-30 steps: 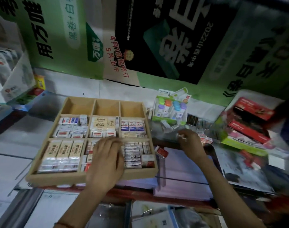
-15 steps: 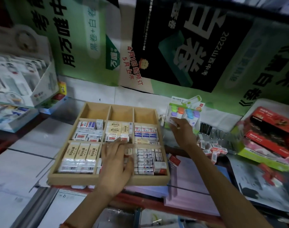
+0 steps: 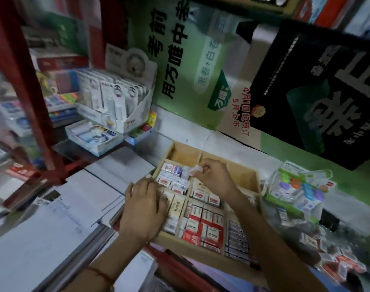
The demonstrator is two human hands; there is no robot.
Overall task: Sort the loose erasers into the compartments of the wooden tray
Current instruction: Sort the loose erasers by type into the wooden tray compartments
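Since half a second earlier, the right hand (image 3: 215,178) had swung from the green display box (image 3: 295,192) across to the wooden tray (image 3: 243,175). It pinched a small pale eraser (image 3: 195,170) just above the white, blue and red ones in the middle-left compartment. The left hand (image 3: 143,209) had slid from front-centre to front-left and lay flat, fingers relaxed, on the cream erasers there.

Front-centre held red-and-white packs and front-right slim dark-striped ones. Middle-centre held cream ones, and the forearm mostly hid middle-right. All three back compartments stood bare. Sorting looked well advanced but unfinished, since a heap of loose erasers (image 3: 335,264) lay on the worktop (image 3: 108,171) to the tray's right.
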